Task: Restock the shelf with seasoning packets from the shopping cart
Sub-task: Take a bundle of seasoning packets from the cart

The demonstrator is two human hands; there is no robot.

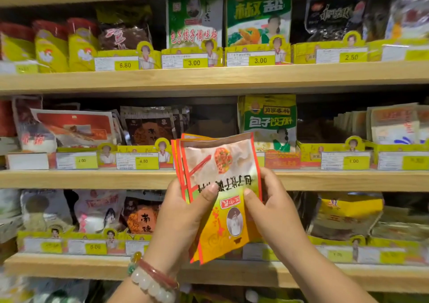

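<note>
A small stack of seasoning packets (220,177), orange, yellow and white with red edges, is held upside down in front of the middle wooden shelf (92,178). My left hand (183,219) grips the stack from the left, thumb on the front. On the right, my right hand (271,205) holds its edge with the thumb pressed on the front packet. Directly behind the stack's top, the middle shelf has a dark gap (213,121) between brown packets and green-yellow packets (269,119). The shopping cart is out of view.
Three wooden shelves hold rows of seasoning packets in yellow display trays with price tags (195,62). The top shelf (209,75) carries green packets and yellow pouches. More packets fill the bottom shelf (69,265). Bead bracelets (151,277) sit on my left wrist.
</note>
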